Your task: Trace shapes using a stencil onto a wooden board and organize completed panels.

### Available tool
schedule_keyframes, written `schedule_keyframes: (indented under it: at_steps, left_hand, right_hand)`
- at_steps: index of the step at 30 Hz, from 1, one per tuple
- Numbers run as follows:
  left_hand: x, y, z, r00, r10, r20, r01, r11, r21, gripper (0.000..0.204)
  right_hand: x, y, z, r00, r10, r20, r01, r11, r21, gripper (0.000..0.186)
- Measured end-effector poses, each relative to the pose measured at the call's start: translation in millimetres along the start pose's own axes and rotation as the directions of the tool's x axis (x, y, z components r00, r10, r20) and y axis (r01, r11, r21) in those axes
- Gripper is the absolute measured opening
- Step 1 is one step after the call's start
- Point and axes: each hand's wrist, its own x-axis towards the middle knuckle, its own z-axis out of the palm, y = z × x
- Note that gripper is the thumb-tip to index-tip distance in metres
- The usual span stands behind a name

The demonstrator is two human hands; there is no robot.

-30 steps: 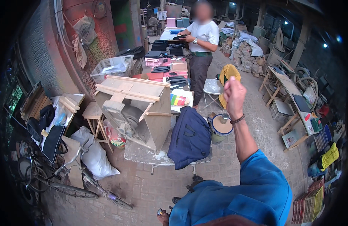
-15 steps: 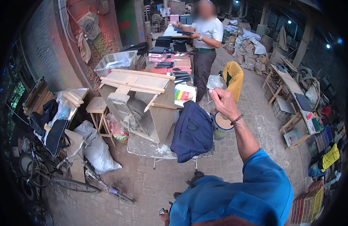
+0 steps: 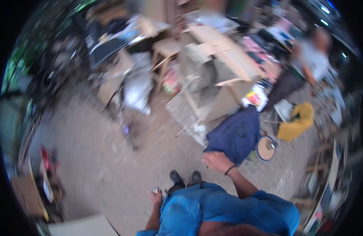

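Low on my left side hangs my left hand (image 3: 156,198), its fingers closed around a small shiny object (image 3: 155,190) whose kind is too blurred to make out. My right hand (image 3: 216,161), with a dark bead bracelet on its wrist, is closed in front of me. It overlaps the lower edge of a navy blue bag (image 3: 236,129) in the picture; whether they touch, I cannot tell. What the right fingers hold, if anything, is hidden. Under the bag is a whitish worn table (image 3: 177,112), which also bears a wooden box-shaped machine (image 3: 224,100) with a round drum inside.
A round bucket (image 3: 266,148) and a yellow cloth (image 3: 297,124) on a chair are right of the bag. Beyond them stands another person (image 3: 313,57). To the left are a white sack (image 3: 137,92), a wooden stool (image 3: 165,47) and a dimly seen bicycle (image 3: 126,129).
The view has swung left and down, with blur. My right hand has dropped from its raised place beyond the bag to nearer my body. More of my left hand and forearm shows.
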Motion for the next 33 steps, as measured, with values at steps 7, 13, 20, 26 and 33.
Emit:
schedule_keyframes:
  at_steps: [7, 13, 20, 26, 33]
  left_hand:
    - [-66, -50, 0, 0.967, -0.112, -0.228, 0.045, 0.959, -0.28, 0.028]
    - [-71, -73, -21, 0.865, -0.311, -0.395, 0.189, 0.929, -0.319, 0.03]
    - [-23, -122, -106, 0.813, -0.157, -0.56, 0.054, 0.979, -0.196, 0.036]
    - [20, -121, -262, 0.783, -0.336, -0.524, -0.013, 0.832, -0.554, 0.027]
    - [37, -207, -348, 0.647, -0.627, -0.435, 0.161, 0.669, -0.726, 0.029]
  right_hand:
    - [11, -45, 74, 0.718, -0.275, 0.639, 0.254, 0.959, 0.128, 0.026]
    - [73, -52, 76, 0.727, -0.293, 0.622, 0.439, 0.894, -0.092, 0.03]
    - [138, -153, 100, 0.891, -0.086, 0.447, 0.262, 0.899, -0.35, 0.029]
    - [187, -282, 222, 0.806, -0.182, 0.563, 0.339, 0.922, -0.187, 0.029]
    - [250, -374, 319, 0.785, -0.271, 0.558, 0.337, 0.941, -0.017, 0.032]
